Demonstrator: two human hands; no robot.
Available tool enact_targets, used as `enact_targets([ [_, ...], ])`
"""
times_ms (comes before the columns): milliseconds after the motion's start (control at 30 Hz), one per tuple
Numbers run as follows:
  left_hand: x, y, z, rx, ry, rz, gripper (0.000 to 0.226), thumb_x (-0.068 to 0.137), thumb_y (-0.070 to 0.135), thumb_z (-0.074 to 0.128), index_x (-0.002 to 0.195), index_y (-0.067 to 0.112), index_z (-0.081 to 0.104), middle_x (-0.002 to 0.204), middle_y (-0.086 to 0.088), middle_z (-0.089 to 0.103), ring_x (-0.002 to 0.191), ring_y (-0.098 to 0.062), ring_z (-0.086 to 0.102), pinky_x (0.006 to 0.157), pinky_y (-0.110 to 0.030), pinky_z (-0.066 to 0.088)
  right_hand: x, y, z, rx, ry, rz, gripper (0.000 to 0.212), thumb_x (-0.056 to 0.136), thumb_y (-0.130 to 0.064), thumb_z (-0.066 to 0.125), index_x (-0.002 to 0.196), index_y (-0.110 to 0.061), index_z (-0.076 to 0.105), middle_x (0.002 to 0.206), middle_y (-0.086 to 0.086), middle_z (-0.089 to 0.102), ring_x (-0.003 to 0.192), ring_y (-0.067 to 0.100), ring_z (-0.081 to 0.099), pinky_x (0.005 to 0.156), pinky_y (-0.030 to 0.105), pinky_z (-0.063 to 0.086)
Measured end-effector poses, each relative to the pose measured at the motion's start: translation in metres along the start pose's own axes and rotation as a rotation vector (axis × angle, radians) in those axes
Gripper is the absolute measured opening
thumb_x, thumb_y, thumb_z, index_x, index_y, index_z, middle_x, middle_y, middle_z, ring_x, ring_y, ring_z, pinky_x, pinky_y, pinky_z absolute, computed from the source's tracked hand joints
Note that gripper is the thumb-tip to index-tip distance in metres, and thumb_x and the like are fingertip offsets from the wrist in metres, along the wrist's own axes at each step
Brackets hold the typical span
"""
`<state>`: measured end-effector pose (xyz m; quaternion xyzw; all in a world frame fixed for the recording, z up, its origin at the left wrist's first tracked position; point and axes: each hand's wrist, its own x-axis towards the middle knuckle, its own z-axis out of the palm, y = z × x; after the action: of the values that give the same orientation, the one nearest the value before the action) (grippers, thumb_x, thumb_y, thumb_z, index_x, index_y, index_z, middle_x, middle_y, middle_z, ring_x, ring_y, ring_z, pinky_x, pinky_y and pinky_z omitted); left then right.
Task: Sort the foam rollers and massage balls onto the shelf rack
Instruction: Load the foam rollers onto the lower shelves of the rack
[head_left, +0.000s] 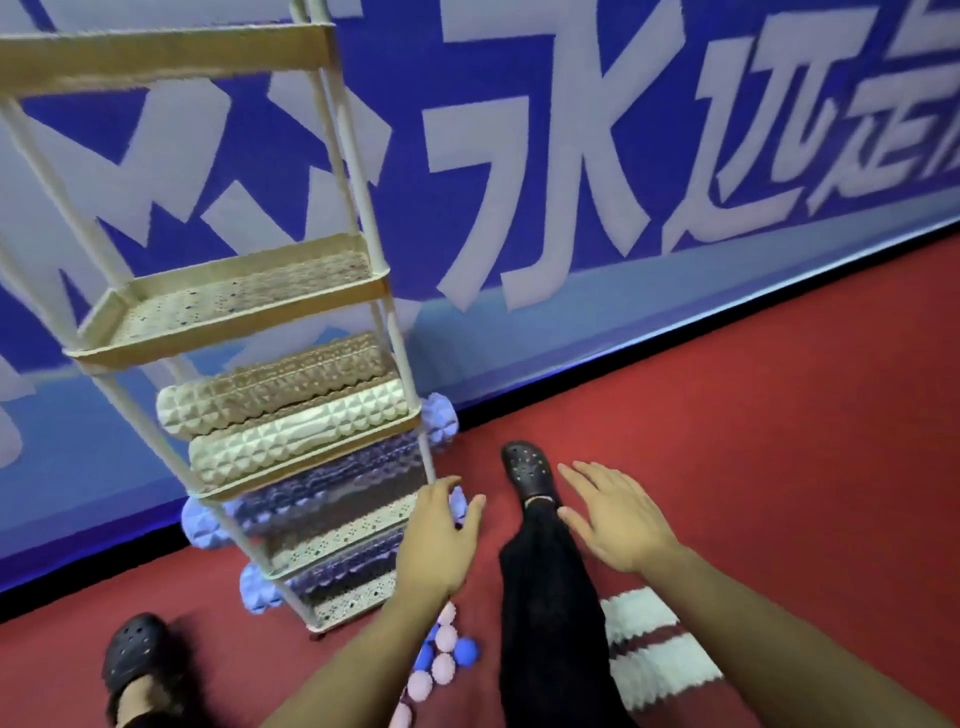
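Head view: left hand (435, 540) curls over the blue foam roller's (332, 493) end at the shelf rack (244, 306). Right hand (618, 514) hovers spread, empty. Two beige foam rollers (291, 415) occupy the tier above. Pink and blue massage balls (441, 654) lie on the red floor (779, 415).

— How is the light?
— Bright and even from overhead; soft shadows sit under the shelf rack (249, 306) and the shoes on the red floor (779, 415).
— And sharpness?
— Soft all over, blocky with compression; the wide lens bends the banner (571, 156) and rack poles.
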<state>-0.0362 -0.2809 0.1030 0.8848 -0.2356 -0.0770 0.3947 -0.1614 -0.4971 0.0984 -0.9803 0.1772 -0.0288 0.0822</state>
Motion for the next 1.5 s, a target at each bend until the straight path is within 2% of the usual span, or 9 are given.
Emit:
enact_targets([
  [267,-0.031,0.019,0.144,0.122,-0.305,0.062,0.052,0.098,0.050,0.059,0.139,0.019,0.054,0.136,-0.002,0.056,0.128,-0.022,0.052,0.111,-0.033,0.037,-0.094,0.120,0.104,0.123,-0.251,0.343,0.067,0.101,-0.057,0.040,0.159,-0.028,0.021,0.162,-0.001,0.030,0.147,0.021,0.030,0.120,0.037,0.026],
  [533,-0.050,-0.001,0.193,0.398,-0.408,0.121,0.053,0.097,0.063,0.047,0.139,0.031,0.052,0.136,0.011,0.053,0.130,-0.016,0.049,0.110,-0.034,0.033,-0.118,0.154,0.192,0.255,-0.488,0.554,0.068,0.095,-0.055,0.051,0.155,-0.032,0.026,0.155,-0.002,0.038,0.133,0.029,0.047,0.104,0.042,0.044],
  [667,-0.048,-0.001,0.197,0.372,-0.367,0.129,0.045,0.095,0.063,0.050,0.129,0.034,0.055,0.129,0.016,0.055,0.124,-0.013,0.050,0.106,-0.033,0.034,-0.111,0.160,0.232,0.593,-0.479,0.965,0.080,0.089,-0.057,0.062,0.151,-0.017,0.030,0.141,0.017,0.048,0.122,0.039,0.055,0.098,0.044,0.049],
  [767,-0.041,-0.004,0.200,0.341,-0.353,0.102,0.044,0.093,0.063,0.053,0.126,0.034,0.056,0.129,0.016,0.055,0.122,-0.013,0.052,0.105,-0.036,0.037,-0.107,0.167,0.260,0.838,-0.450,1.172,0.073,0.088,-0.055,0.066,0.130,0.003,0.052,0.122,0.017,0.058,0.121,0.035,0.057,0.104,0.041,0.046],
  [867,-0.034,-0.009,0.201,0.281,-0.322,0.061,0.048,0.090,0.066,0.052,0.123,0.032,0.059,0.127,0.014,0.058,0.121,-0.016,0.055,0.106,-0.043,0.043,-0.110,0.166,0.285,0.913,-0.499,1.176,0.069,0.083,-0.072,0.058,0.107,-0.010,0.074,0.113,0.009,0.062,0.118,0.031,0.060,0.106,0.041,0.045],
  [1033,-0.029,-0.012,0.204,0.265,-0.318,0.029,0.048,0.088,0.069,0.051,0.122,0.035,0.057,0.125,0.016,0.057,0.119,-0.014,0.056,0.106,-0.046,0.044,-0.115,0.148,0.328,1.252,-0.384,1.376,0.055,0.070,-0.064,0.080,0.085,-0.012,0.069,0.070,-0.004,0.064,0.057,0.008,0.057,0.054,0.022,0.044],
  [1100,-0.029,-0.012,0.205,0.267,-0.322,0.027,0.046,0.089,0.067,0.053,0.121,0.036,0.057,0.124,0.016,0.057,0.119,-0.013,0.056,0.106,-0.045,0.044,-0.109,0.136,0.335,1.350,-0.386,1.397,0.047,0.081,-0.057,0.074,0.073,-0.012,0.062,0.052,-0.007,0.057,0.046,0.007,0.054,0.048,0.021,0.041],
  [1300,-0.036,-0.015,0.204,0.273,-0.271,-0.029,0.043,0.090,0.064,0.058,0.122,0.035,0.059,0.123,0.019,0.058,0.116,-0.009,0.053,0.105,-0.042,0.044,-0.091,0.117,0.355,1.761,-0.237,1.466,0.033,0.097,-0.045,0.060,0.108,-0.015,0.065,0.097,0.002,0.064,0.072,0.012,0.066,0.065,0.029,0.054],
  [1500,-0.038,-0.017,0.209,0.324,-0.286,-0.031,0.042,0.092,0.063,0.056,0.122,0.033,0.059,0.122,0.014,0.059,0.116,-0.015,0.055,0.106,-0.042,0.042,-0.107,0.110,0.363,2.187,0.004,1.436,0.060,0.072,-0.035,0.088,0.116,-0.005,0.060,0.120,0.017,0.062,0.111,0.034,0.064,0.090,0.046,0.056],
])
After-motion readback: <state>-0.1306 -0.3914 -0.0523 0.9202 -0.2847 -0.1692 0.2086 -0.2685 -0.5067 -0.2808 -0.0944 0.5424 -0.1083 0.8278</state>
